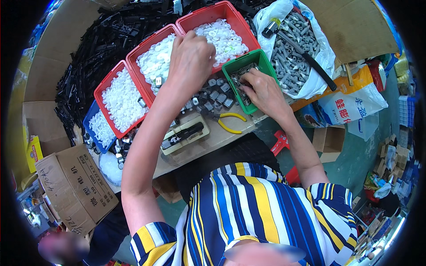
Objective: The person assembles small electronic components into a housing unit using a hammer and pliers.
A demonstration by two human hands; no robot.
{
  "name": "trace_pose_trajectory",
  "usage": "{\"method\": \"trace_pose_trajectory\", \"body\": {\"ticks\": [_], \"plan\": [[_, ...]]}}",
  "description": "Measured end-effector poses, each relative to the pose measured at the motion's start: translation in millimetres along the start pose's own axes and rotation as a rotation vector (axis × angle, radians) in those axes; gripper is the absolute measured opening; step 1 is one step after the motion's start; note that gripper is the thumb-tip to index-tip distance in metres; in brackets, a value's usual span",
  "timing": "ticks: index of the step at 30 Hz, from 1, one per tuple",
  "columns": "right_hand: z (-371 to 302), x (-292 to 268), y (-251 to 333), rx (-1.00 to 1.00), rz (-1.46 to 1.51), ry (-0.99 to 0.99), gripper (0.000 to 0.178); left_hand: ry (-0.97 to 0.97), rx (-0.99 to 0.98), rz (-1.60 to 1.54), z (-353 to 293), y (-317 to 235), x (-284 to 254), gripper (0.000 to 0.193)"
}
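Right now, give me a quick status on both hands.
Left hand over red bin of white caps. Right hand fingers in green bin. Yellow-handled pliers between.

Yellow-handled pliers [231, 122], a cardboard box [77, 188], a bag of grey pegs [295, 53].

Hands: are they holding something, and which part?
Cannot be told. The left hand reaches into a red tray of white pieces; the right hand digs in the green bin.
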State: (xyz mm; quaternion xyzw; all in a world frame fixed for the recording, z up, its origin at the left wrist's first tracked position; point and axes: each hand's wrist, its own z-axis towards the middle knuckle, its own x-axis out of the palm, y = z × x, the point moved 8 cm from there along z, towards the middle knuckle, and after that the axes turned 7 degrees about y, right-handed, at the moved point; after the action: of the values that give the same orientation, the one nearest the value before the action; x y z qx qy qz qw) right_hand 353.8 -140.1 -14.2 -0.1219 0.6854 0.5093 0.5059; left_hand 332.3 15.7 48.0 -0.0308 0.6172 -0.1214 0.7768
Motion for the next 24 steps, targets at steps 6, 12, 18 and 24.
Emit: {"method": "trace_pose_trajectory", "body": {"ticks": [6, 12, 18, 24], "plan": [[1, 2, -1, -0.006, 0.031, -0.019, 0.012, 0.194, -0.015, -0.272, -73, -55, -8, 0.011], [2, 2, 1, -0.003, 0.012, -0.027, 0.012, 0.250, 0.035, 0.054, -96, -74, 35, 0.016], [3, 4, -2, -0.003, -0.076, -0.039, 0.011, 0.102, -0.007, -0.181, -90, -53, 11, 0.019], [4, 3, -8, 0.059, 0.023, 0.025, 0.012, -0.035, -0.050, -0.176, -43, -16, -19, 0.016]]}}
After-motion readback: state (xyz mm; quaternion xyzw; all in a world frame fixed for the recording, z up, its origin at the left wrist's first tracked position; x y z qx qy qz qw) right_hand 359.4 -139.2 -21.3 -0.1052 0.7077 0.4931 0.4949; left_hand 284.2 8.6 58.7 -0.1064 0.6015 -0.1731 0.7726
